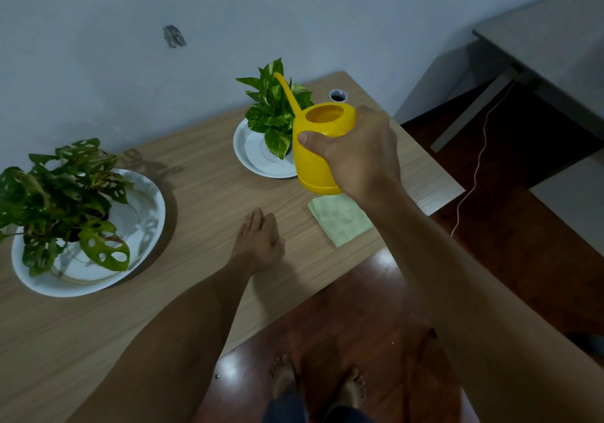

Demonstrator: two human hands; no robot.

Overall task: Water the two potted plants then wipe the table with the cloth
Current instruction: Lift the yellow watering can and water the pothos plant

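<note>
On the light wooden tabletop (202,200), the holey-leaved green plant (62,200) stands in a wide white dish (147,200) at the left; the variegated leafy plant (274,112) sits on a small white saucer (251,151) farther back, right of it; a folded pale green cloth (340,220) lies near the right edge, in front of the saucer

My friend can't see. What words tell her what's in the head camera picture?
A right hand holds a yellow watering can beside a small leafy plant on a white saucer. The left hand rests flat on the wooden table, near a green cloth.
</note>
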